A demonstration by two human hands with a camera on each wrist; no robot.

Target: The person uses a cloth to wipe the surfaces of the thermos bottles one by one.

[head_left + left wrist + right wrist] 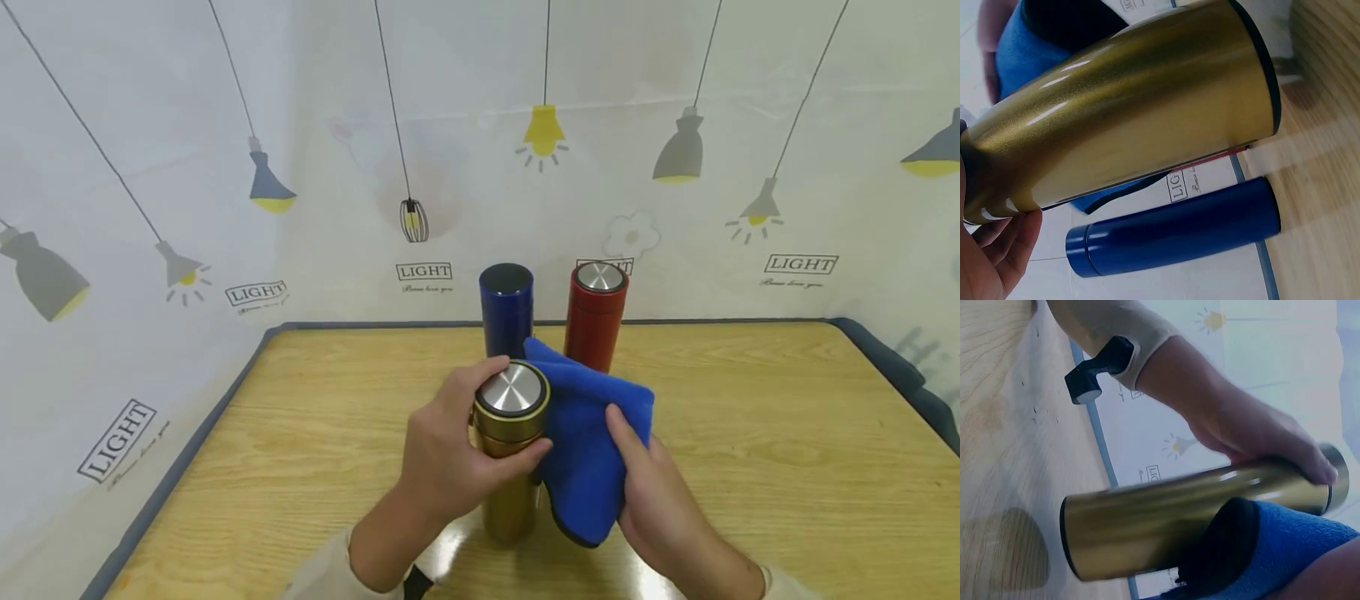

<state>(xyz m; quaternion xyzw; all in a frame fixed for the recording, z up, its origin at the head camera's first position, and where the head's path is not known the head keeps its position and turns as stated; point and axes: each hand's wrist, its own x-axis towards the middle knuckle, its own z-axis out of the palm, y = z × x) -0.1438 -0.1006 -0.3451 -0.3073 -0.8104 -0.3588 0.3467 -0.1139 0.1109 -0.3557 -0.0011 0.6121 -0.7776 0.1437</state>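
Note:
My left hand (447,446) grips a gold thermos flask (512,427) around its upper part, just below the silver-topped lid. The flask stands roughly upright; in the wrist views a narrow gap seems to separate its base from the tabletop. In my right hand (663,500) is a blue cloth (588,442), pinched with the thumb on its near face. The cloth hangs close against the flask's right side, its dark edge showing in the right wrist view. Behind the flask stands a blue thermos flask (506,304), seen whole in the left wrist view (1175,228).
A red thermos flask (595,321) stands right of the blue one, its lower part hidden by the cloth. The wooden table (750,417) meets a pale lamp-printed sheet (480,167) at the back and sides. A black wrist mount (1097,372) sits on the left sleeve.

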